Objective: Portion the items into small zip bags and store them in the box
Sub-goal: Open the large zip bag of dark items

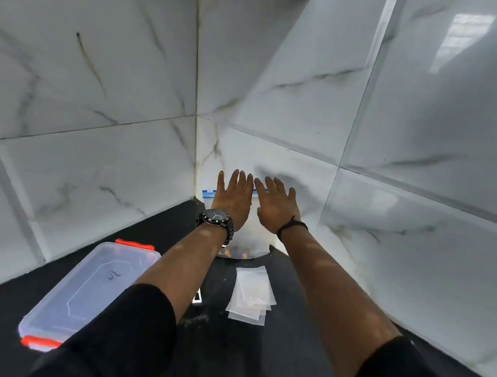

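A large clear bag (251, 234) with a blue zip strip stands upright in the corner, leaning on the tiled wall, with brownish and orange items at its bottom. My left hand (234, 196), with a black watch on the wrist, and my right hand (276, 203) are stretched out in front of the bag's upper part, fingers spread and holding nothing. A small stack of empty clear zip bags (250, 293) lies flat on the black counter below my hands. A clear plastic box (86, 291) with its lid on and orange clips lies at the left.
The black counter (293, 331) runs into a corner of white marbled wall tiles (99, 80) at left and right. A small white-edged object (197, 296) lies between the box and the zip bags, partly hidden by my left arm.
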